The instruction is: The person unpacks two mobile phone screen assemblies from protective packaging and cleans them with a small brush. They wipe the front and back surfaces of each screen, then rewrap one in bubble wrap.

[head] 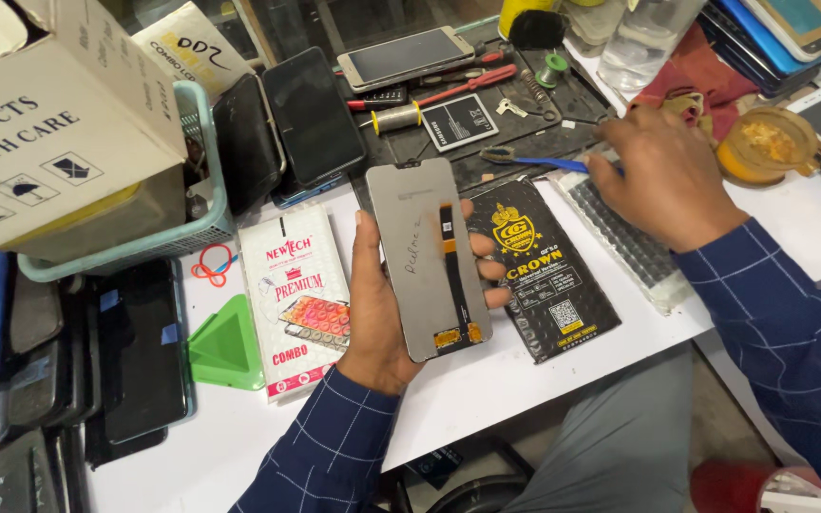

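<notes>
This was a phone repair bench, no question. The white worktop (810, 228) was crowded with handsets (311, 114), a loose battery (459, 122), a solder spool (551, 68) and red-handled screwdrivers (467, 85). Boxed replacement screens (295, 294) lay ready, and a stack of phones (11, 361) stood along the left edge.

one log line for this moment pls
left hand: holds phone screen panel, back side up | right hand: on blue-handled tool | black packet on white table
</notes>
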`<state>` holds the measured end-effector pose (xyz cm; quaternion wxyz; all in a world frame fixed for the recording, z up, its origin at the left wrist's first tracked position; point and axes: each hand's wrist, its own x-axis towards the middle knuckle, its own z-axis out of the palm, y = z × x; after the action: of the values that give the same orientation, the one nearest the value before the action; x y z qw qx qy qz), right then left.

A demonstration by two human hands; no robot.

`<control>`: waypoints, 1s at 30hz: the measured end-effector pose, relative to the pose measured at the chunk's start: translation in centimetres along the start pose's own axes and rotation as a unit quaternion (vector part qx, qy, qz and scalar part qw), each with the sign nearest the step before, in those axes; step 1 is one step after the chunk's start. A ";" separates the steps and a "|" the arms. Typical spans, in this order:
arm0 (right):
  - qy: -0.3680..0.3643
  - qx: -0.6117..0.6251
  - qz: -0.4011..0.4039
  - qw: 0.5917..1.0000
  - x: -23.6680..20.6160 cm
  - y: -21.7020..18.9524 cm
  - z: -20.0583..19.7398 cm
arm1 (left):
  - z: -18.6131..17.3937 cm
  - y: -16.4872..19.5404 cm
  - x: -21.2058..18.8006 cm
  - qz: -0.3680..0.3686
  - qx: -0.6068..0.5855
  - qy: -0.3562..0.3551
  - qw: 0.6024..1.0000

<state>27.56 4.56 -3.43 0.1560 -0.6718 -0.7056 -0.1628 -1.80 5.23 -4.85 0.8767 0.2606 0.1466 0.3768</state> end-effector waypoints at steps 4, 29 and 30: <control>-0.045 0.029 0.005 0.999 0.0 1.0 1.0 | -0.1 0.0 -0.1 -0.005 -0.039 -0.042 0.998; -0.001 0.372 0.152 0.916 -11.5 -13.9 -6.8 | 0.3 1.7 -0.6 0.093 -0.080 0.032 0.992; 0.004 0.372 0.170 0.913 -11.7 -14.3 -6.6 | 0.4 1.7 -0.6 0.092 -0.087 0.033 0.991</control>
<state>13.84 -9.41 -2.95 0.4226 -0.6744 -0.5897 0.1375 -3.07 5.64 -3.51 0.8525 0.1828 0.1177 0.4753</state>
